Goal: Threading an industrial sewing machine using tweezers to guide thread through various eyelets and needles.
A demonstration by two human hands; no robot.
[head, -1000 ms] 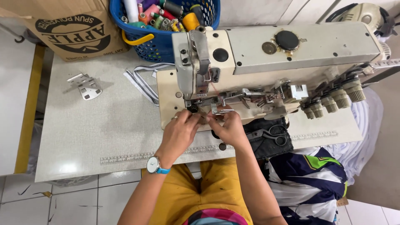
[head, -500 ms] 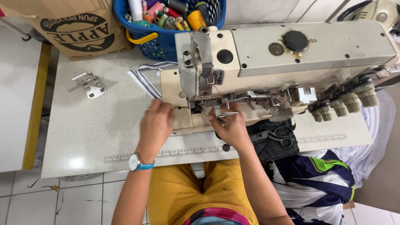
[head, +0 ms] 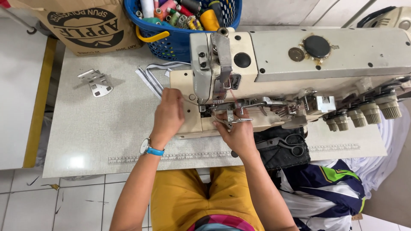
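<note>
Basket point(head: 180, 40) behind sewing machine point(head: 299, 64); scissors point(head: 287, 143) before it

Since the earliest picture the left hand point(head: 168, 116) has left the needle area, where it worked beside the right hand point(head: 238, 133), and now lies further left, near the striped band point(head: 150, 81) at the machine's point(head: 274, 72) left edge. The right hand now holds small tweezers point(head: 231, 120) under the needle.

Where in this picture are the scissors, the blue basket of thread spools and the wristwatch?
scissors point(head: 293, 144), head view, on the black handle loops.
blue basket point(head: 173, 46), head view, on its front mesh wall.
wristwatch point(head: 145, 146), head view, on the round face at the left wrist.
</note>
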